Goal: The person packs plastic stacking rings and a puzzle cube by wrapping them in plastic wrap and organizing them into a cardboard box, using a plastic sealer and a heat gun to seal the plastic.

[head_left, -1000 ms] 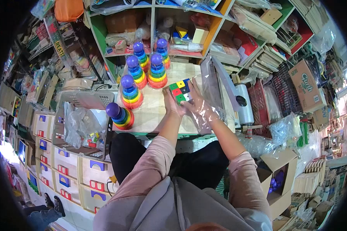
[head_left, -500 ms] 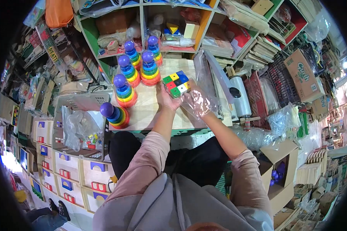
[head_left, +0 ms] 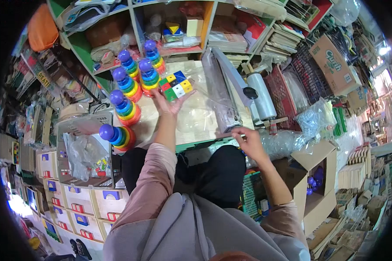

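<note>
My left hand grips a block of coloured cubes from below, thumb and fingers at its sides. Green, white, yellow, red, blue and black squares show on it. My right hand is at the table's front right edge, by the near end of a long grey bar-shaped device with a black knob. Its fingers are curled together; whatever is between them is hidden. Several ring stackers with purple ball tops, among them the nearest ring stacker, stand left of the block on the wooden table.
A roll of clear film lies right of the device. Left of the table is a grey crate with plastic bags. Shelves stand behind. An open cardboard box with purple balls is at the lower right.
My right hand has left the block and the clear plastic around it, moving right and down to the table edge. My left hand has moved left with the block. The view has shifted.
</note>
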